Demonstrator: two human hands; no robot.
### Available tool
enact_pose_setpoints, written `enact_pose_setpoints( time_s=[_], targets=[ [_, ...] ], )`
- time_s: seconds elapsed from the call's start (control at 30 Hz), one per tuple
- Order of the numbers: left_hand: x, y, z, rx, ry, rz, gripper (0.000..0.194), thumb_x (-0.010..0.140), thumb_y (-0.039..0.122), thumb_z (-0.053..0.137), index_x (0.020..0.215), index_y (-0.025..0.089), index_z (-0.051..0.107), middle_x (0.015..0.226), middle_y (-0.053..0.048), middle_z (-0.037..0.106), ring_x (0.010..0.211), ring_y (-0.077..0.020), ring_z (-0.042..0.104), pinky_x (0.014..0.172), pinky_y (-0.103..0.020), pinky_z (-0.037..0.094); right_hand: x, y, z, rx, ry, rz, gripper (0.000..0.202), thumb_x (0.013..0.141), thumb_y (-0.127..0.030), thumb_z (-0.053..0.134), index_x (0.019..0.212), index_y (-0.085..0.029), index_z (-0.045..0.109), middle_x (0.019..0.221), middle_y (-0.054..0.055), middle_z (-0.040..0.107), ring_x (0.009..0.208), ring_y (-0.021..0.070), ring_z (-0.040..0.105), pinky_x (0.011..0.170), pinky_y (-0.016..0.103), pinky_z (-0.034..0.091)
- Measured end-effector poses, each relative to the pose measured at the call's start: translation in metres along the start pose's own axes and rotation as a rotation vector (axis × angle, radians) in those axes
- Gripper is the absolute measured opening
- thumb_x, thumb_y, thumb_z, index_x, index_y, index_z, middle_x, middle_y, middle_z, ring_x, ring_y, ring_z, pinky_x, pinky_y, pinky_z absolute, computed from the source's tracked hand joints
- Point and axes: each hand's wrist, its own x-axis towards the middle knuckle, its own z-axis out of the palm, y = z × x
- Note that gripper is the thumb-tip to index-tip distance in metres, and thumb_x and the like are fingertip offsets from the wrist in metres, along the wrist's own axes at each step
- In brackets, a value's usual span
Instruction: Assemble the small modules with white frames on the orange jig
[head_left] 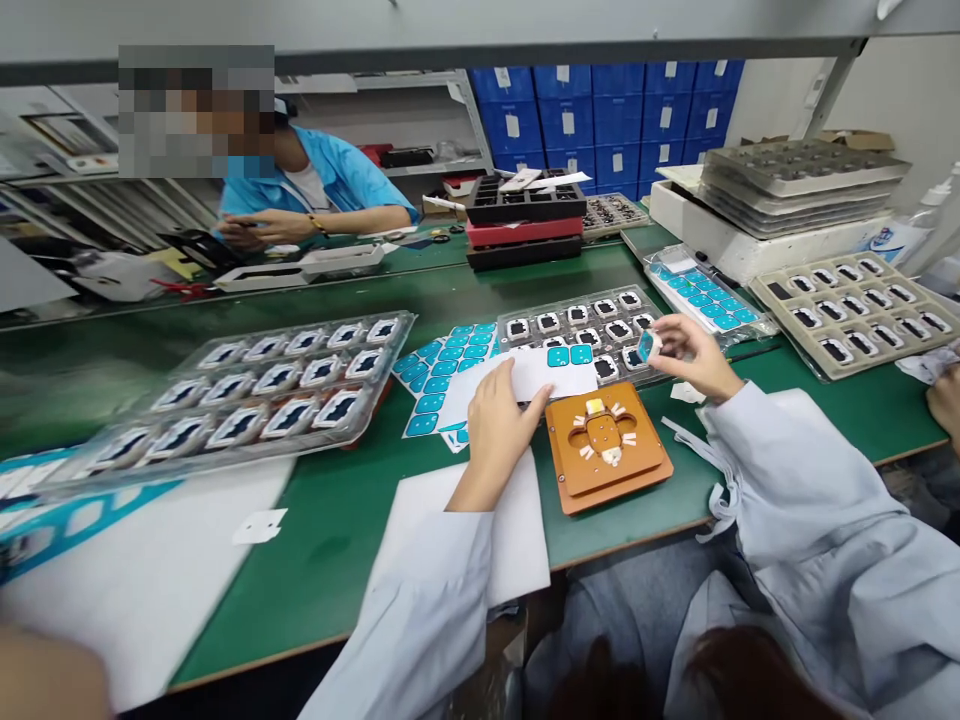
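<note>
the orange fixture (606, 445) sits on the green table (330, 540) near its front edge, with a small part seated in its middle. just behind and to the left of the fixture, the left hand (501, 420) lies flat, fingers pressed down on a white sticker sheet (544, 375) that carries two blue stickers. behind and to the right of the fixture, the right hand (694, 352) pinches a small blue-faced part (648, 345) between thumb and fingertips; it may be a sticker half peeled, the view is too small to tell. directly behind the fixture stands a clear tray of dark parts (592, 325). far left of the fixture lies a larger clear tray (262, 390). across the table from the fixture, a person in a blue shirt (330, 180) works.
</note>
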Motion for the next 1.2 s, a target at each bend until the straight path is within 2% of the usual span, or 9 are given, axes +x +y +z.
enact_pose_setpoints(
  time_s=[0.07,0.13,0.23,0.4,0.53,0.7,0.83,0.97,1.2],
  targets=[
    [-0.001,0.0,0.0,-0.004,0.004,0.01,0.06,0.088,0.053,0.057,0.132,0.013,0.052,0.136,-0.019,0.057,0.126,-0.0364,0.052,0.103,-0.051,0.044,0.007,0.013,-0.011,-0.366,0.108,-0.03,0.042,0.07,-0.036,0.071,0.107,-0.019,0.062,0.099,0.009,0.071,0.095,0.0279,0.061,0.081,0.04,0.048],
    [-0.002,0.001,-0.001,0.008,0.025,0.012,0.056,0.088,0.052,0.057,0.129,0.015,0.054,0.134,-0.018,0.059,0.123,-0.0365,0.054,0.1,-0.051,0.046,0.011,0.024,-0.018,-0.634,0.11,-0.027,0.035,0.072,-0.03,0.067,0.105,-0.018,0.067,0.101,0.01,0.072,0.099,0.031,0.06,0.085,0.045,0.046],
    [-0.005,0.004,-0.005,0.026,0.069,0.031,0.051,0.088,0.051,0.057,0.127,0.017,0.056,0.13,-0.016,0.062,0.118,-0.0353,0.058,0.095,-0.049,0.048,0.012,0.034,-0.018,-0.768,0.05,-0.074,0.027,0.079,-0.027,0.061,0.102,-0.019,0.073,0.108,0.009,0.072,0.1,0.0295,0.061,0.091,0.047,0.044],
    [-0.01,0.011,-0.012,0.033,0.19,0.159,0.044,0.093,0.05,0.051,0.123,0.019,0.058,0.125,-0.014,0.066,0.114,-0.0318,0.06,0.091,-0.043,0.044,0.003,0.017,-0.001,-0.675,0.205,-0.265,0.022,0.082,-0.024,0.059,0.098,-0.023,0.074,0.113,0.007,0.071,0.103,0.0288,0.06,0.093,0.049,0.043],
    [-0.015,0.018,-0.017,0.046,0.262,0.277,0.038,0.094,0.047,0.053,0.123,0.022,0.06,0.128,-0.012,0.066,0.116,-0.0303,0.059,0.097,-0.044,0.037,-0.009,-0.014,0.018,-0.5,0.195,-0.485,0.023,0.088,-0.031,0.059,0.108,-0.023,0.068,0.115,0.008,0.067,0.108,0.0264,0.059,0.095,0.046,0.043],
    [-0.018,0.025,-0.022,0.048,0.255,0.399,0.03,0.095,0.036,0.053,0.122,0.026,0.063,0.13,-0.009,0.066,0.118,-0.0288,0.059,0.105,-0.048,0.029,-0.019,-0.039,0.033,-0.494,0.159,-0.488,0.037,0.089,-0.039,0.064,0.123,-0.026,0.062,0.13,0.01,0.059,0.121,0.0292,0.051,0.1,0.048,0.037],
    [-0.018,0.027,-0.022,0.052,0.221,0.461,0.029,0.097,0.028,0.049,0.121,0.028,0.065,0.128,-0.007,0.067,0.115,-0.0271,0.06,0.105,-0.048,0.027,-0.023,-0.043,0.036,-0.498,0.164,-0.505,0.017,0.089,-0.035,0.065,0.104,-0.029,0.072,0.13,0.007,0.058,0.119,0.0286,0.047,0.097,0.047,0.039],
    [-0.018,0.025,-0.02,0.054,0.265,0.464,0.028,0.097,0.029,0.05,0.12,0.024,0.066,0.122,-0.008,0.07,0.111,-0.027,0.061,0.101,-0.046,0.029,-0.026,-0.043,0.037,-0.455,0.183,-0.578,0.01,0.087,-0.026,0.066,0.08,-0.028,0.073,0.117,0.005,0.065,0.109,0.0284,0.048,0.093,0.049,0.041],
    [-0.014,0.017,-0.024,0.115,0.399,0.231,0.038,0.096,0.042,0.05,0.12,0.017,0.065,0.113,-0.014,0.071,0.103,-0.0281,0.061,0.089,-0.04,0.035,-0.028,-0.042,0.04,-0.209,0.058,-0.789,0.016,0.085,-0.007,0.058,0.089,-0.021,0.066,0.081,0.003,0.071,0.078,0.0181,0.059,0.072,0.036,0.052]
  ],
)
